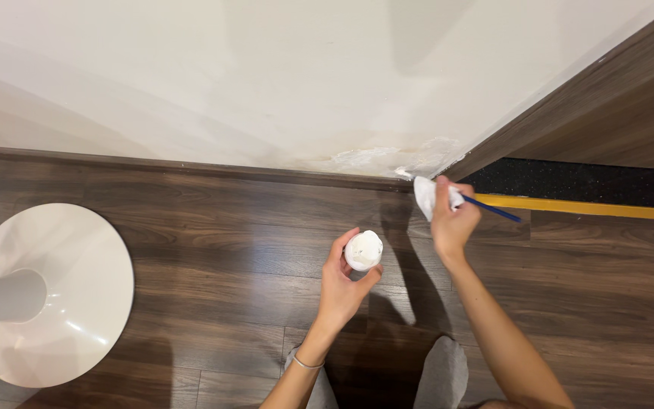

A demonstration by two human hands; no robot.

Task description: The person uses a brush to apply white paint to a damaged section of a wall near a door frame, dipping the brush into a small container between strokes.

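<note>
My left hand (344, 282) holds a small round white tub (363, 251) of white filler, seen from above, over the dark wood floor. My right hand (452, 220) grips a blue-handled tool (491, 208) together with a white cloth or blade (425, 195), its tip close to the base of the wall. There a rough patch of white filler (387, 157) spreads over the cream wall (266, 76) just above the dark skirting strip (266, 173), near the corner with a wooden door frame.
A round white pedestal base (62, 295) with its column stands on the floor at the left. A black threshold with a yellow strip (584, 206) lies at the right. My knees in grey trousers (440, 375) show at the bottom.
</note>
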